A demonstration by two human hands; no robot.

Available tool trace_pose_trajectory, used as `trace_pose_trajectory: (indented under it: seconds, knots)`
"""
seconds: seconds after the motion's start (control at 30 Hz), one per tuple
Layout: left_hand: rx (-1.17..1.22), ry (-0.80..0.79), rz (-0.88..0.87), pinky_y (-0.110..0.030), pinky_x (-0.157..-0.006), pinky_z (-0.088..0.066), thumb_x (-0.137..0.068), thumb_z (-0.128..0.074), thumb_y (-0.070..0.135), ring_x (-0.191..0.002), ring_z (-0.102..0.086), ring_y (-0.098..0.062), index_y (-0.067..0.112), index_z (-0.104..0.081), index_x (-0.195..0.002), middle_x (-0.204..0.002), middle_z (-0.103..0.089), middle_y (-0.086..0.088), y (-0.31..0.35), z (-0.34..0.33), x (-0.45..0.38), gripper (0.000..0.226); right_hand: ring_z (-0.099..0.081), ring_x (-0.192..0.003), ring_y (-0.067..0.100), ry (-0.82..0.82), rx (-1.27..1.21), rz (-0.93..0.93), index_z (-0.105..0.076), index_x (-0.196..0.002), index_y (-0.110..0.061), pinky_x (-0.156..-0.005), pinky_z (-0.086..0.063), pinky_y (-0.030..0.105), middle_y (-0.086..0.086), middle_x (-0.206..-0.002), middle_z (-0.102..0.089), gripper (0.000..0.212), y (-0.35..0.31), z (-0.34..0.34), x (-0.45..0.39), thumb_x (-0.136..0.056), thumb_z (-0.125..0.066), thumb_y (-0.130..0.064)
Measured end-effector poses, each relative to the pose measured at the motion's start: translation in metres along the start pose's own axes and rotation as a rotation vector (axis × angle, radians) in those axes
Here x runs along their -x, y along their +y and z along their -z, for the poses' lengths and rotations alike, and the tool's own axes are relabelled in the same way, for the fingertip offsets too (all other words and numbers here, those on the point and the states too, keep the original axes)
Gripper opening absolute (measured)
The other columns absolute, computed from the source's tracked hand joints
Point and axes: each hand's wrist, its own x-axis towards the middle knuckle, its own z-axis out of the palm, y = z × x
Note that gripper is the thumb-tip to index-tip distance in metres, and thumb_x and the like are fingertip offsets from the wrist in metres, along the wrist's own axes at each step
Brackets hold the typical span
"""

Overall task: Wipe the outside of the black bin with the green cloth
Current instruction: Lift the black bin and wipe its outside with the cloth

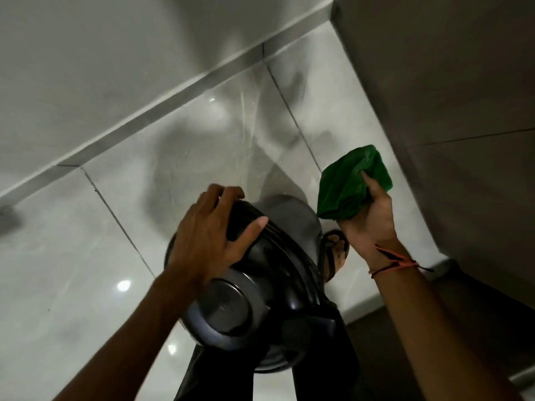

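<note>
Nearest the camera, the black bin (254,287) stands on the pale tiled floor (86,270) between the person's dark trouser legs, seen from straight above so that its round lid fills most of what shows; the left hand (205,241) lies spread over the far-left rim of that lid, fingers curled round the edge and thumb pressed flat on top, steadying it; just beyond and to the right, the right hand (367,218) is closed round the green cloth (351,183), which is bunched in the fist and held in the air, close to the bin's right side but, as far as can be judged, not touching it; a red thread (396,263) circles that wrist, and a sandalled foot (335,250) shows beneath it; the step in hand looks like the approach before a stroke, the bin braced and the cloth poised; the next move calls for bringing the cloth down onto the outer wall and drawing it round while the other hand keeps the bin from turning or tipping; room is tight on the right, where a grey wall (448,111) stands near the cloth, so turning the bin would likely serve better than reaching round; to the left and beyond, the floor lies open up to the skirting (162,111) of the far wall.
</note>
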Motion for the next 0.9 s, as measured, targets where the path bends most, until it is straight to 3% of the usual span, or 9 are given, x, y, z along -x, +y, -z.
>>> trace_pose_trajectory:
  seconds: [0.1,0.23,0.3,0.4,0.5,0.67,0.8,0.9]
  knots:
    - [0.024,0.012,0.004,-0.042,-0.085,-0.057,-0.089,-0.045,0.077,-0.095,-0.062,-0.027,0.021,-0.06,-0.124,-0.113,-0.057,-0.003,0.018,-0.011,0.006,0.068,-0.045,-0.15,0.037,-0.028,-0.056,-0.023,-0.049,-0.154,-0.013,-0.112,-0.047,0.046,0.015,-0.142,-0.058,0.048,-0.004,-0.001,0.005,-0.108,-0.046,-0.025]
    - [0.095,0.117,0.119,-0.046,-0.08,-0.062,-0.088,-0.052,0.074,-0.094,-0.067,-0.034,0.023,-0.06,-0.119,-0.111,-0.057,-0.005,0.037,-0.015,-0.007,0.06,-0.053,-0.144,0.036,-0.087,-0.142,-0.039,-0.061,-0.144,-0.017,-0.114,-0.047,0.049,0.014,-0.151,-0.06,0.044,-0.015,0.012,0.01,-0.102,-0.052,-0.027]
    - [0.083,0.188,0.173,-0.051,-0.085,-0.06,-0.093,-0.058,0.069,-0.098,-0.067,-0.042,0.021,-0.061,-0.118,-0.114,-0.057,-0.01,0.036,-0.008,-0.032,0.054,-0.067,-0.126,0.035,-0.157,-0.181,-0.047,-0.073,-0.128,-0.018,-0.106,-0.054,0.05,0.012,-0.133,-0.072,0.038,-0.024,0.018,0.012,-0.095,-0.059,-0.028]
    - [0.065,0.213,0.212,-0.053,-0.091,-0.059,-0.097,-0.059,0.063,-0.104,-0.066,-0.043,0.016,-0.059,-0.123,-0.12,-0.057,-0.015,0.023,0.01,-0.077,0.054,-0.076,-0.107,0.035,-0.269,-0.292,-0.065,-0.074,-0.118,-0.018,-0.096,-0.059,0.049,0.011,-0.116,-0.077,0.034,-0.037,0.022,0.016,-0.097,-0.054,-0.035]
    - [0.057,0.236,0.16,-0.049,-0.092,-0.055,-0.101,-0.061,0.051,-0.106,-0.064,-0.04,0.007,-0.06,-0.125,-0.122,-0.057,-0.02,0.016,0.027,-0.109,0.05,-0.074,-0.11,0.039,-0.383,-0.369,-0.077,-0.078,-0.112,-0.015,-0.104,-0.052,0.057,0.015,-0.119,-0.076,0.044,-0.045,0.014,0.02,-0.095,-0.052,-0.046]
    - [-0.065,0.205,0.065,-0.054,-0.109,-0.048,-0.104,-0.059,0.046,-0.13,-0.057,-0.043,0.008,-0.057,-0.144,-0.142,-0.058,-0.024,0.042,0.061,-0.111,0.056,-0.069,-0.118,0.043,-0.547,-0.353,-0.118,-0.076,-0.117,-0.013,-0.105,-0.044,0.069,0.02,-0.123,-0.074,0.049,-0.056,-0.032,0.056,-0.079,-0.075,-0.042]
    - [-0.09,0.271,-0.077,-0.056,-0.125,-0.037,-0.108,-0.049,0.049,-0.153,-0.043,-0.04,0.015,-0.047,-0.158,-0.166,-0.043,-0.021,0.108,0.125,-0.074,0.06,-0.073,-0.113,0.042,-0.526,-0.29,-0.114,-0.074,-0.123,-0.011,-0.101,-0.051,0.061,0.022,-0.124,-0.074,0.05,-0.083,-0.076,0.122,-0.081,-0.075,-0.038]
    - [-0.156,0.388,-0.148,-0.055,-0.122,-0.039,-0.107,-0.041,0.054,-0.151,-0.047,-0.04,0.015,-0.049,-0.158,-0.166,-0.044,-0.021,0.164,0.197,-0.05,0.065,-0.078,-0.104,0.033,-0.523,-0.156,-0.056,-0.079,-0.116,-0.013,-0.094,-0.057,0.049,0.014,-0.119,-0.078,0.042,-0.124,-0.12,0.184,-0.081,-0.074,-0.037]
